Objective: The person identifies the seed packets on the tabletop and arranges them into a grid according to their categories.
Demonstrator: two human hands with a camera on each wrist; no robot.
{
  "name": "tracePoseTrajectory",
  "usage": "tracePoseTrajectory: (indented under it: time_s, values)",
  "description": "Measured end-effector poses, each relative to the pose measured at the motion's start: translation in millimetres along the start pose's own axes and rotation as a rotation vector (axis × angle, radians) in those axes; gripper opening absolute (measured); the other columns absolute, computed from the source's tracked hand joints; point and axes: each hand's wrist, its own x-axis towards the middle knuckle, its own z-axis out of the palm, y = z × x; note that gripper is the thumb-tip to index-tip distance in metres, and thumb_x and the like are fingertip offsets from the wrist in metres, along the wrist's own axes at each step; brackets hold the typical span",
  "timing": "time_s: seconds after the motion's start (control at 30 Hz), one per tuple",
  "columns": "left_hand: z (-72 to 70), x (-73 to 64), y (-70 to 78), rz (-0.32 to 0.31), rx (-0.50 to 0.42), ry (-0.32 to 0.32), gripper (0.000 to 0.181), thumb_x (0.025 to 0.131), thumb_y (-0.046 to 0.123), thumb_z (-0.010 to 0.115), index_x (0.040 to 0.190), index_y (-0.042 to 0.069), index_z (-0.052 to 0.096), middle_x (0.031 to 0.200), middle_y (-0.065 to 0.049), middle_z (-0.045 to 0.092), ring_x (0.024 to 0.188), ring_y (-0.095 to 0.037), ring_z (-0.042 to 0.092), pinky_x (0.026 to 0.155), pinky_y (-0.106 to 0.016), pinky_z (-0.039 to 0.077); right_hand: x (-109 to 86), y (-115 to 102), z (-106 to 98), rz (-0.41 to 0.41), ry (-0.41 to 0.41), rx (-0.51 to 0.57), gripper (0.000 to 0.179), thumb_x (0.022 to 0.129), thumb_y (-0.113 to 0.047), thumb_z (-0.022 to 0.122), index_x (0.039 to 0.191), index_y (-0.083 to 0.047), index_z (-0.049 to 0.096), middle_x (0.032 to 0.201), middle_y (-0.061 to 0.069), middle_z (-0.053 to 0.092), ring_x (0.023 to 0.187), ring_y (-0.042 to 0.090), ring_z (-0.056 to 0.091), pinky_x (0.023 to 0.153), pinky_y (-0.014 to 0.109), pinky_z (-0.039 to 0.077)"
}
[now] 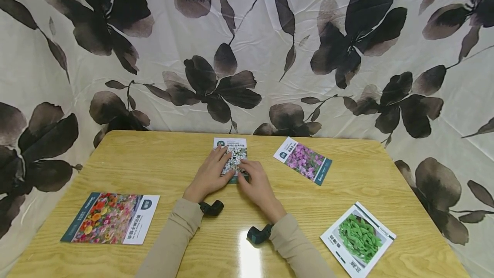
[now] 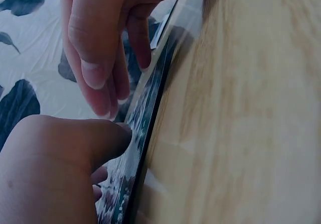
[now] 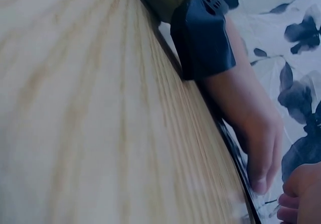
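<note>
A seed packet [image 1: 238, 152] printed with white flowers lies flat near the table's far edge. My left hand [image 1: 208, 171] rests on its left side, fingers extended over the picture and thumb by the lower edge. On the packet's right side, my right hand [image 1: 258, 183] touches the lower right part with loosely bent fingers. In the left wrist view, the left thumb touches the packet's surface, while the fingers of the right hand [image 2: 100, 38] point down close by. The right wrist view shows the left hand [image 3: 258, 143] low over the packet; the packet itself is mostly hidden there.
To the right lies a packet with purple flowers [image 1: 306, 161]. A white packet with green leaves [image 1: 359, 239] sits nearer on the right, and a large mixed-flower packet [image 1: 112, 218] on the left. Behind the wooden table [image 1: 185, 153] hangs a floral cloth [image 1: 154, 55].
</note>
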Motion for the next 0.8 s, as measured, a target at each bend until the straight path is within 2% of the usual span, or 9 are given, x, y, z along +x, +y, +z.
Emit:
tracePoseTrajectory:
  time_s: [0.37,0.63,0.8]
  values:
    - [1.0,-0.5,-0.4,-0.006,0.005,-0.018,0.062,0.096,0.035,0.060,0.144,-0.003,0.049,0.154,-0.023,0.036,0.147,-0.040,0.023,0.120,-0.049,0.016,2.0,6,-12,0.006,0.107,0.023,0.024,0.089,-0.003,0.065,0.111,0.006,0.071,0.121,0.020,0.067,0.112,0.034,0.059,0.097,0.048,0.047]
    - [-0.4,-0.1,1.7,-0.016,-0.013,-0.023,0.062,0.097,0.036,0.059,0.144,-0.001,0.049,0.154,-0.023,0.037,0.147,-0.039,0.023,0.120,-0.049,0.016,6.0,5,-33,0.068,0.147,0.058,0.024,0.092,-0.006,0.064,0.112,0.006,0.070,0.125,0.019,0.065,0.115,0.036,0.057,0.099,0.051,0.045]
    - [0.0,0.5,2.2,-0.004,-0.019,0.003,0.058,0.098,0.035,0.058,0.143,-0.001,0.051,0.153,-0.023,0.038,0.146,-0.039,0.025,0.119,-0.049,0.017,9.2,7,-46,0.095,0.173,0.054,0.024,0.093,-0.006,0.064,0.114,0.002,0.071,0.126,0.018,0.065,0.115,0.035,0.058,0.092,0.050,0.050]
